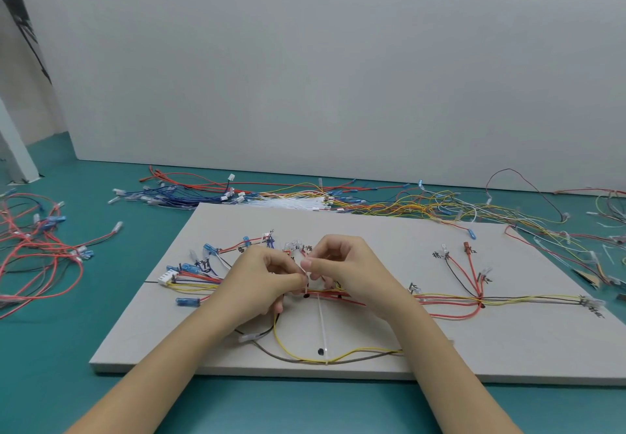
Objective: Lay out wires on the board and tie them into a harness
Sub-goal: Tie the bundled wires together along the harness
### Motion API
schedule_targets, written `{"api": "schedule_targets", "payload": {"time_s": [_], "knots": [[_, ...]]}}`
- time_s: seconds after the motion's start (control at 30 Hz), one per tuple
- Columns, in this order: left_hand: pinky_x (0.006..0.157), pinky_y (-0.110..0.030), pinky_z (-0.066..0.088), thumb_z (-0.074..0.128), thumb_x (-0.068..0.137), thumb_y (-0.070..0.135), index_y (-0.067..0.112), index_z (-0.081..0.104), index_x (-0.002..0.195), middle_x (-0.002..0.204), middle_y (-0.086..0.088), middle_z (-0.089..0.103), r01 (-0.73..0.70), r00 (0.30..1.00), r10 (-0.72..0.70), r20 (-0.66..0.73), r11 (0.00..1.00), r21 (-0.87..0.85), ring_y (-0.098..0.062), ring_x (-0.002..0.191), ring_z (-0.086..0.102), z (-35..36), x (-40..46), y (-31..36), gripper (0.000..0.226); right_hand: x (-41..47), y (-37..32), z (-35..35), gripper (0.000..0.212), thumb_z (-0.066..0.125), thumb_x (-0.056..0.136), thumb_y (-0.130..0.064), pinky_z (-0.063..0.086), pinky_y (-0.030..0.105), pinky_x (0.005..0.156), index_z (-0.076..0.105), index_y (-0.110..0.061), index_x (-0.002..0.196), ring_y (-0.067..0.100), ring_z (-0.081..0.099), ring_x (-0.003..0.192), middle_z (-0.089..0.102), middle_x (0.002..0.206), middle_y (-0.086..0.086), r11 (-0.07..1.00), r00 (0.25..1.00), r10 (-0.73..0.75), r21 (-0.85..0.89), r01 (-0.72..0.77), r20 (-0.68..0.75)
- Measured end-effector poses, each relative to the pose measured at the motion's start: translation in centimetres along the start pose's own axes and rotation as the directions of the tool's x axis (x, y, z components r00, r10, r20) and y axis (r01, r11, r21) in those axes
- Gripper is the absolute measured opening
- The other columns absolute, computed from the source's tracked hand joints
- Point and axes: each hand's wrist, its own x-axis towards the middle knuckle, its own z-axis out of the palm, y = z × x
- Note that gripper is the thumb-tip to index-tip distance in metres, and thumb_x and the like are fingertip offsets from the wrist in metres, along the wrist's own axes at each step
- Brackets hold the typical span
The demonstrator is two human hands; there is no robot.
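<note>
A grey board (389,237) lies on the teal table with a laid-out harness of red, yellow, blue and black wires (450,300) running left to right across it. Both hands meet over the middle of the bundle. My left hand (261,281) and my right hand (342,264) each pinch a white zip tie (305,276) that loops round the wires there. A second white zip tie (323,328) runs down the board to a yellow and brown wire loop (294,352). A white multi-pin connector (166,278) sits at the harness's left end.
Loose red wires (37,250) lie in a heap on the table at the left. Blue, white, yellow and red spare wires (305,196) stretch along the board's far edge and off to the right. A white wall panel (305,78) stands behind.
</note>
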Motion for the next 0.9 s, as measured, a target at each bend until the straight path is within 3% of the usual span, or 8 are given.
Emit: {"api": "schedule_targets", "payload": {"time_s": [0.1, 0.27, 0.4, 0.57, 0.8, 0.9], "knots": [[0.037, -0.014, 0.032, 0.069, 0.080, 0.012, 0.020, 0.074, 0.068, 0.061, -0.003, 0.070, -0.029, 0.999, 0.031, -0.023, 0.998, 0.062, -0.013, 0.033, 0.049, -0.01, -0.13, -0.12, 0.015, 0.09, -0.01, 0.64, 0.015, 0.070, 0.086, -0.007, 0.043, 0.023, 0.056, 0.064, -0.014, 0.074, 0.007, 0.056, 0.058, 0.064, 0.069, 0.004, 1.000, 1.000, -0.019, 0.007, 0.019, 0.004], [0.046, -0.011, 0.034, 0.074, 0.077, 0.016, 0.022, 0.076, 0.066, 0.048, 0.007, 0.060, -0.096, 0.994, 0.106, -0.037, 0.970, 0.222, -0.002, 0.044, 0.048, 0.30, -0.06, -0.19, 0.014, 0.27, -0.36, 0.09, 0.011, 0.069, 0.087, -0.005, 0.045, 0.017, 0.055, 0.064, -0.009, 0.077, 0.004, 0.055, 0.057, 0.065, 0.070, 0.000, 0.992, 0.989, -0.101, 0.065, 0.109, -0.112], [0.047, -0.013, 0.035, 0.074, 0.078, 0.013, 0.021, 0.077, 0.067, 0.048, 0.007, 0.060, -0.093, 0.995, 0.100, -0.024, 0.972, 0.214, -0.001, 0.045, 0.048, 0.22, 0.00, -0.31, 0.013, 0.17, -0.17, 0.15, 0.007, 0.072, 0.085, -0.010, 0.046, 0.020, 0.055, 0.067, -0.008, 0.081, 0.010, 0.057, 0.061, 0.066, 0.068, 0.003, 0.997, 0.997, -0.043, 0.059, 0.046, -0.059], [0.040, -0.014, 0.032, 0.072, 0.079, 0.009, 0.018, 0.075, 0.067, 0.046, 0.005, 0.057, -0.069, 0.998, 0.070, -0.004, 0.984, 0.162, -0.002, 0.032, 0.044, 0.03, -0.07, -0.07, 0.016, 0.20, 0.41, -0.03, 0.009, 0.073, 0.084, -0.010, 0.045, 0.021, 0.056, 0.067, -0.009, 0.078, 0.014, 0.060, 0.062, 0.068, 0.071, 0.008, 1.000, 1.000, 0.015, 0.028, -0.015, -0.009], [0.038, -0.012, 0.029, 0.072, 0.080, 0.010, 0.021, 0.073, 0.066, 0.047, 0.007, 0.055, -0.080, 0.997, 0.078, 0.018, 0.976, 0.201, -0.001, 0.031, 0.044, 0.03, -0.19, 0.27, 0.018, 0.28, 0.47, 0.58, 0.018, 0.067, 0.088, -0.007, 0.043, 0.018, 0.054, 0.060, -0.012, 0.073, 0.010, 0.058, 0.059, 0.065, 0.063, 0.001, 0.998, 0.998, -0.060, -0.035, 0.059, -0.010], [0.038, -0.011, 0.029, 0.072, 0.081, 0.011, 0.023, 0.072, 0.066, 0.046, 0.008, 0.054, -0.097, 0.995, 0.094, 0.024, 0.970, 0.222, -0.001, 0.031, 0.044, -0.10, -0.15, 0.21, 0.020, 0.23, 0.38, 0.90, 0.016, 0.066, 0.088, -0.002, 0.040, 0.012, 0.052, 0.059, -0.007, 0.074, 0.006, 0.055, 0.054, 0.062, 0.064, 0.008, 0.997, 0.997, -0.082, 0.001, 0.082, -0.010]]}}
